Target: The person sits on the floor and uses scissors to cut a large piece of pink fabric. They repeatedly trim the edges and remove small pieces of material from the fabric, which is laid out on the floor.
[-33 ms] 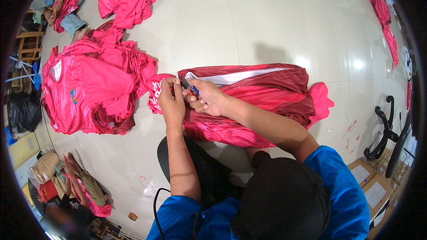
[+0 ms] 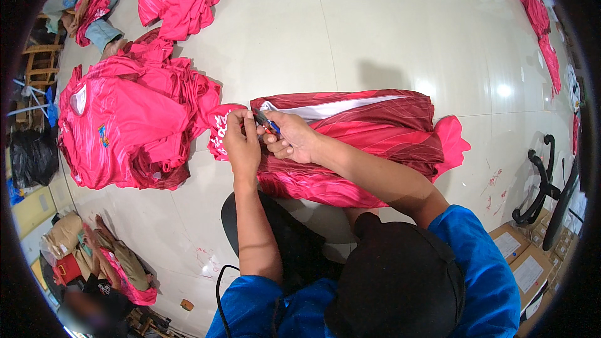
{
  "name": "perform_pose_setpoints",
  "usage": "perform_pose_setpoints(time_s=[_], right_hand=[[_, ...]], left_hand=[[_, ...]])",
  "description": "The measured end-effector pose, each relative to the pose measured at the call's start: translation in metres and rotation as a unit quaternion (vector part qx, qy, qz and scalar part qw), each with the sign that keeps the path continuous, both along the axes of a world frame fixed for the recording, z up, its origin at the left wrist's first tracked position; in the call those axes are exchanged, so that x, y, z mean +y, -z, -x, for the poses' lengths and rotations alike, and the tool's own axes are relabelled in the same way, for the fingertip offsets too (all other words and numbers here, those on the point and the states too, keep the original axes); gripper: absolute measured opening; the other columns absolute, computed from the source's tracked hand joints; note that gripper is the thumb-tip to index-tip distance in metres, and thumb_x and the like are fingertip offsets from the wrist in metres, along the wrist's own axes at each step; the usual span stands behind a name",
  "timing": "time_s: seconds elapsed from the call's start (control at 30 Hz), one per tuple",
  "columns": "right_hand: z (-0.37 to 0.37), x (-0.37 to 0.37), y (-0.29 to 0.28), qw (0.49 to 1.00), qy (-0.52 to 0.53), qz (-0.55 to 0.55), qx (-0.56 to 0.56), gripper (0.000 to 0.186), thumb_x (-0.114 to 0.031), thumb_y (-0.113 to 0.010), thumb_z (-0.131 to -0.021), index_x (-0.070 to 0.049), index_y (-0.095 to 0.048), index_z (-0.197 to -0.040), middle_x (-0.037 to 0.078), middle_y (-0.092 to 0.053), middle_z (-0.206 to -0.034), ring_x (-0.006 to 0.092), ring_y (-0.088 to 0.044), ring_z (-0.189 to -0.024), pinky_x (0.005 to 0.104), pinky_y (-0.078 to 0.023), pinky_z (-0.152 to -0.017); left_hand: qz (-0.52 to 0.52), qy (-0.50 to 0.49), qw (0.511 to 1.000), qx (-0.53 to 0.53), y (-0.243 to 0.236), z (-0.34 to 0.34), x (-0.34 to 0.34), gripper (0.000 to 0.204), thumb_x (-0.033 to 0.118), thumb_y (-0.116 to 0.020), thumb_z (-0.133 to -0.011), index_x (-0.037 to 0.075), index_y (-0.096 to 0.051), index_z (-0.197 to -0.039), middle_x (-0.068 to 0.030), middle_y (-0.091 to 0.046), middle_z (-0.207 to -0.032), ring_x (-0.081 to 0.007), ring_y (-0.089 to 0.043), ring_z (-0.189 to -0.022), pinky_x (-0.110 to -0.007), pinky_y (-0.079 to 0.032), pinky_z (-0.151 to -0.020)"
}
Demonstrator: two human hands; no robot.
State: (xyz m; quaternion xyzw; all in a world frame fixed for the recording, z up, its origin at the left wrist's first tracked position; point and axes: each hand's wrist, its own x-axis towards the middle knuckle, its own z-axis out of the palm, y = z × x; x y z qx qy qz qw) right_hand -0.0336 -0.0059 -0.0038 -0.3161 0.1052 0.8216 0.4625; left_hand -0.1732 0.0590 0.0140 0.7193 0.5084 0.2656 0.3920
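A small blue-handled tool (image 2: 269, 126), probably a thread snipper, was gripped in the right hand (image 2: 289, 138), its fingers closed around it and its tip pointed toward the left. The left hand (image 2: 243, 141) was closed in a pinch on the edge of the red shirt (image 2: 360, 144), at the sleeve end (image 2: 220, 130), where pale print showed on the cloth. The two hands were held touching each other, directly over that edge.

The step in hand was judged to be the trimming of a loose thread at the seam. To be done well, the cloth would need to be kept taut between the pinching fingers, so that only the thread, and not the fabric, was met by the blades; the tool's tip should be kept close to the seam and angled away from the fingers. Whether a thread was actually caught could not be told, as the spot was hidden by the fingers.

The shirt was laid flat on the pale floor (image 2: 375, 37), stretching to the right from beneath both hands. A pile of pink shirts (image 2: 125, 125) was heaped just to the left, well within reach of the left hand.
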Motion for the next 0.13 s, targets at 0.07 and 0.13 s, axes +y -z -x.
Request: perform_pose_setpoints(time_s=[0.07,0.13], right_hand=[[-0.0003,0.0008,-0.0001,1.0,-0.005,-0.001,-0.001,0.049,-0.051,-0.038,-0.119,-0.01,-0.06,-0.102,-0.004,-0.048,-0.072,0.0063,-0.031,-0.047,0.0249,-0.022,-0.039],[-0.0015,0.0007,-0.0001,1.0,-0.007,0.001,-0.002,0.049,-0.051,-0.038,-0.119,-0.009,-0.06,-0.103,-0.004,-0.048,-0.072,0.0064,-0.031,-0.047,0.0249,-0.022,-0.039]], left_hand=[[0.019,-0.002,1.0,-0.001,0.0064,0.0051,0.0018,0.013,0.013,-0.063,-0.114,0.0,-0.066,-0.114,-0.0084,-0.073,-0.091,-0.0105,-0.068,-0.08,-0.031,-0.055,-0.071],[0.053,-0.012,0.998,-0.014,0.01,0.0068,0.002,0.014,0.014,-0.064,-0.114,0.001,-0.066,-0.115,-0.0086,-0.074,-0.094,-0.0109,-0.069,-0.083,-0.031,-0.055,-0.073]])
